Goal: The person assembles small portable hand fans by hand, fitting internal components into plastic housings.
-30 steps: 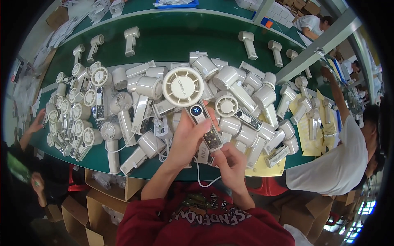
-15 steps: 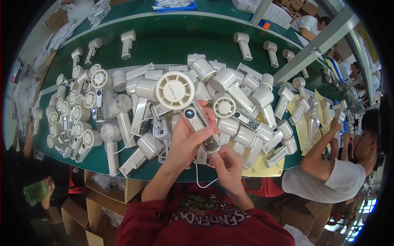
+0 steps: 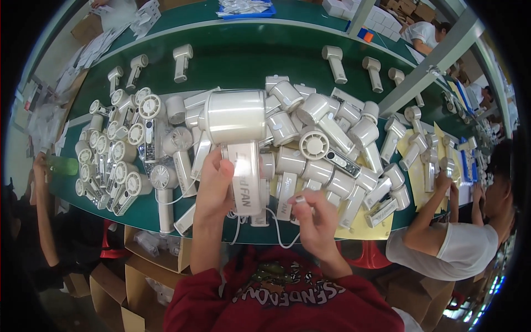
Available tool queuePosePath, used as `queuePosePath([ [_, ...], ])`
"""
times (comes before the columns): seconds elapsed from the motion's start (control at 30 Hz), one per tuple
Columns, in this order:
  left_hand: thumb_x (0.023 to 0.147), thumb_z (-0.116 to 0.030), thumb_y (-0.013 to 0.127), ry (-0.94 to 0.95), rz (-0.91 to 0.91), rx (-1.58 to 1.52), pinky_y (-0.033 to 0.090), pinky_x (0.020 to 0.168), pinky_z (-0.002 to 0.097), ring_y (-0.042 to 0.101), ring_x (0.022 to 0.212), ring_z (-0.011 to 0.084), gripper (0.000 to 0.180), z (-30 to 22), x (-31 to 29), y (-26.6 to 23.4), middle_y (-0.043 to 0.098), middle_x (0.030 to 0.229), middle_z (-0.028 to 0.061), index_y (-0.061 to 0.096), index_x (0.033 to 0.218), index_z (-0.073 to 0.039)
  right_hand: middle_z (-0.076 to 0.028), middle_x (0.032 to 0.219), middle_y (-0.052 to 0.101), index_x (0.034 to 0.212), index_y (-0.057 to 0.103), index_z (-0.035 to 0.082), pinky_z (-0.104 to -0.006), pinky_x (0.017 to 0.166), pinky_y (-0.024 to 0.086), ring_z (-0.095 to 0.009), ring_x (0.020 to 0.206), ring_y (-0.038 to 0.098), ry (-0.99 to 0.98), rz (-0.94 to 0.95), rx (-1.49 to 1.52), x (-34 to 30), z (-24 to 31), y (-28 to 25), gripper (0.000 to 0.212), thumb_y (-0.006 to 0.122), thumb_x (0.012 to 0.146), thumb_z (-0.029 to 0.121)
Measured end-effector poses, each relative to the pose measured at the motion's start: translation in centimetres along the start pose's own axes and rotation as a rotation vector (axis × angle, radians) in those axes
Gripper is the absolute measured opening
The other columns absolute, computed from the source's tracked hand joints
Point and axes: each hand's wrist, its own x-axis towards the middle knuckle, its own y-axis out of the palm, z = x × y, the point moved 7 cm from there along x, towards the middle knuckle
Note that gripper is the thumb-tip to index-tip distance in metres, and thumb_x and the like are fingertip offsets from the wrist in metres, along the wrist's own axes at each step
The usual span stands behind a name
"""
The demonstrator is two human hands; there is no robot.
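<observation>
step: inspecting a fan body | left hand (image 3: pixel 213 185) clamping the white handheld fan (image 3: pixel 239 145), lifted above the bench (image 3: pixel 232 61) near edge | right hand (image 3: pixel 316 218) pinching a small part (image 3: pixel 298 200) | next move, I judge: aligning part to fan handle.

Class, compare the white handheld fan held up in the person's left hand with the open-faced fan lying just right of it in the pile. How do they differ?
The held fan is lifted off the green table, gripped by the left hand; the lying fan rests on the pile, untouched. The held fan shows its smooth closed back and handle; the lying fan shows its round slotted grille and an exposed dark strip along the handle. The held fan stands upright; the lying fan slants. Both are cream-white.
</observation>
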Motion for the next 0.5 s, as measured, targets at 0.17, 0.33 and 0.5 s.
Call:
queuePosePath([
  [0.17, 0.09, -0.041, 0.038, -0.174, -0.128, -0.076, 0.049, 0.073, 0.0326, 0.058, 0.09, 0.0207, 0.053, 1.5, -0.2, -0.9, 0.056, 0.104, 0.015, 0.041, 0.117, 0.004, -0.009, 0.074, 0.059, 0.089, 0.053, -0.003, -0.0219, 0.054, 0.041, -0.012, 0.057, 0.051, -0.003, -0.039, 0.034, -0.2, -0.1, -0.9, 0.01, 0.051, 0.085, 0.007],
  [0.33, 0.092, -0.039, 0.019, -0.258, -0.059, -0.317, 0.044, 0.074, 0.0372, 0.048, 0.087, 0.0194, 0.055, 1.0, -0.8, 2.6, 0.048, 0.096, 0.0115, 0.032, 0.126, 0.002, -0.008, 0.073, 0.056, 0.088, 0.053, -0.002, -0.0207, 0.054, 0.039, -0.011, 0.058, 0.05, 0.017, -0.054, 0.062, -0.2, -0.4, -0.8, 0.01, 0.049, 0.086, 0.006],
  [0.5, 0.092, -0.037, 0.012, -0.394, 0.037, -0.432, 0.047, 0.056, 0.0294, 0.05, 0.06, 0.0174, 0.053, 3.6, -1.4, 3.4, 0.05, 0.079, 0.0087, 0.042, 0.115, 0.001, -0.002, 0.071, 0.042, 0.092, 0.053, -0.001, -0.0163, 0.054, 0.032, -0.006, 0.059, 0.04, -0.002, -0.08, 0.047, 1.1, 0.1, -1.4, 0.009, 0.048, 0.086, 0.004],
])
